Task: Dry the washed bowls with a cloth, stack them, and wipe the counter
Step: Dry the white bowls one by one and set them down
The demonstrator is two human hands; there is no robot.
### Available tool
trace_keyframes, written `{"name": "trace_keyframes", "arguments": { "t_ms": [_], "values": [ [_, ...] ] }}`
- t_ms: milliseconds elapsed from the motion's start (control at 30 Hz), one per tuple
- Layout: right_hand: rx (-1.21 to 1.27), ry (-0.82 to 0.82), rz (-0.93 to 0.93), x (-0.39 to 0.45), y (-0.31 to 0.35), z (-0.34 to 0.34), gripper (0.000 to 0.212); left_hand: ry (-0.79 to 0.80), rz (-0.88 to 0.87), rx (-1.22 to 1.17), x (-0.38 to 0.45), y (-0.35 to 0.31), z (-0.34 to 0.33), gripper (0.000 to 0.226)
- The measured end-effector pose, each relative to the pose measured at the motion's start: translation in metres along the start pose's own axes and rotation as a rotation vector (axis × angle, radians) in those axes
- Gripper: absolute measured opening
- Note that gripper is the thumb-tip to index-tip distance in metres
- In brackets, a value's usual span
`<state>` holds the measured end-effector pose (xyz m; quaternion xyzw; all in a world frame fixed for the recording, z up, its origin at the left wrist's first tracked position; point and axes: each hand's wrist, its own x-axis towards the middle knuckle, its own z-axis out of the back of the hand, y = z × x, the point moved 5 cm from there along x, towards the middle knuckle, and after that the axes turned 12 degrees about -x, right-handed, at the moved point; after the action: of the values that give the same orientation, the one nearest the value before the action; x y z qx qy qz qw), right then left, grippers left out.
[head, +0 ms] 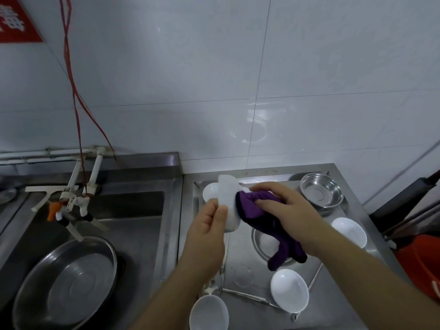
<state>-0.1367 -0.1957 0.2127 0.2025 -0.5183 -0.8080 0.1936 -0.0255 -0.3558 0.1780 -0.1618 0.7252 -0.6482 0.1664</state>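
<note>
My left hand (209, 222) grips a white bowl (228, 201) tilted on edge above the steel counter (240, 263). My right hand (283, 206) holds a purple cloth (252, 206) pressed into the bowl; the cloth's tail hangs down toward a steel bowl (262, 241) below. Other white bowls lie around: one behind the held bowl (209, 191), one at the right (350, 231), one at the front (289, 290), one at the near edge (208, 313). A second steel bowl (321, 191) sits at the back right.
A sink (133, 222) at the left holds a large steel basin (69, 279) under white taps (76, 201). A red cord (76, 103) hangs along the tiled wall. A red bucket (421, 260) and dark handles stand at the right.
</note>
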Motion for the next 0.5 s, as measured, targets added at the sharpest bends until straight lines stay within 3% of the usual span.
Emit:
{"name": "trace_keyframes", "arguments": {
  "t_ms": [100, 200, 300, 500],
  "values": [
    [0.047, 0.059, -0.11, 0.0, -0.007, -0.004, 0.044, 0.2, -0.151, 0.437, -0.004, -0.007, -0.006, 0.016],
    [0.258, 0.038, -0.344, -0.001, -0.017, -0.007, 0.024, 0.325, -0.349, 0.714, -0.005, -0.012, -0.013, 0.014],
    [0.303, 0.134, -0.455, -0.003, -0.027, -0.01, 0.065, 0.367, -0.518, 0.899, -0.006, -0.01, -0.017, 0.024],
    [0.303, 0.262, -0.511, -0.011, -0.044, -0.02, 0.065, 0.47, -0.47, 1.081, -0.006, 0.005, -0.02, 0.039]
  ]
}}
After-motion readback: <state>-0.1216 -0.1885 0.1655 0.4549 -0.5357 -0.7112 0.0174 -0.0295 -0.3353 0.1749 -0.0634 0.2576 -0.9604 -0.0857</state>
